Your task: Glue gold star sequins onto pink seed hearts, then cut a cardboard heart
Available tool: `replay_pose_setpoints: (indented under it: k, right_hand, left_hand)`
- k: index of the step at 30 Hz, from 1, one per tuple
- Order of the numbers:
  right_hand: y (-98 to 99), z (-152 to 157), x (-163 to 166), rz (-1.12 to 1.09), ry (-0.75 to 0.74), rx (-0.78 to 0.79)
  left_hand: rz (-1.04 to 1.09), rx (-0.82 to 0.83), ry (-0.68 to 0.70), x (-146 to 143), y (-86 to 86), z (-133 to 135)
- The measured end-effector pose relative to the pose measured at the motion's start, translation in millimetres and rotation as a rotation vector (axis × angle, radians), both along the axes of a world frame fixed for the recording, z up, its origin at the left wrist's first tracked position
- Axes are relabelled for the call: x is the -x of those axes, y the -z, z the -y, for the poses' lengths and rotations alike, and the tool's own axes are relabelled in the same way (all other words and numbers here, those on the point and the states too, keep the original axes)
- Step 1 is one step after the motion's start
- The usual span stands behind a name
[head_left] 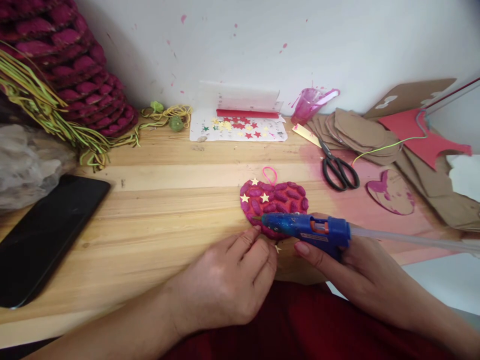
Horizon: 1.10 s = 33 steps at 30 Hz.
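Observation:
A magenta heart ornament (275, 199) with bumpy pieces, small gold stars and a pink loop lies on the wooden table (161, 215). My right hand (360, 272) grips a blue glue gun (311, 230), its nozzle pointing left over the heart's lower left edge. My left hand (232, 280) rests at the heart's near edge with its fingers curled and the fingertips pressed together; a tiny gold star (278, 248) lies beside the knuckles. Whether those fingers hold anything is hidden.
Black scissors (337, 169) lie right of the heart, by brown cardboard cut-outs (360, 132), a red cut-out (423, 137) and a pink cup (309, 105). A sheet with loose stars (238, 129) sits at the back. A black phone (45, 235) lies left, under stacked magenta hearts (75, 65) and green cords (56, 120).

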State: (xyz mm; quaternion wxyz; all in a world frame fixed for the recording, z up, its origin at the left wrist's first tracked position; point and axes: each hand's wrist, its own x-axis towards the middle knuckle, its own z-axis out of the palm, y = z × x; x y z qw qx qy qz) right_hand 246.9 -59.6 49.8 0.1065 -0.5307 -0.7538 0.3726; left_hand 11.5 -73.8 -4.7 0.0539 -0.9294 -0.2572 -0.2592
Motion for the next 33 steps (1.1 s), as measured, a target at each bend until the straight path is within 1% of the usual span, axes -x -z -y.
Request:
replay_pose_setpoints:
  k: [14, 23, 28, 33]
  right_hand:
    - [0.7, 0.3, -2.2, 0.006, 0.005, -0.043]
    - [0.9, -1.4, -1.3, 0.002, -0.025, -0.017]
    - [4.3, -0.4, -3.0, -0.038, -0.021, -0.066]
    - [6.8, -1.1, -4.7, -0.049, -0.022, -0.067]
  left_hand:
    - [-0.002, 0.004, 0.0, 0.0, -1.5, 0.2]
    - [0.002, 0.003, 0.003, -0.2, -0.8, -0.8]
    - [-0.009, 0.008, 0.005, 1.1, -0.8, 1.0]
    - [-0.008, 0.007, 0.002, 1.1, -0.7, 1.4]
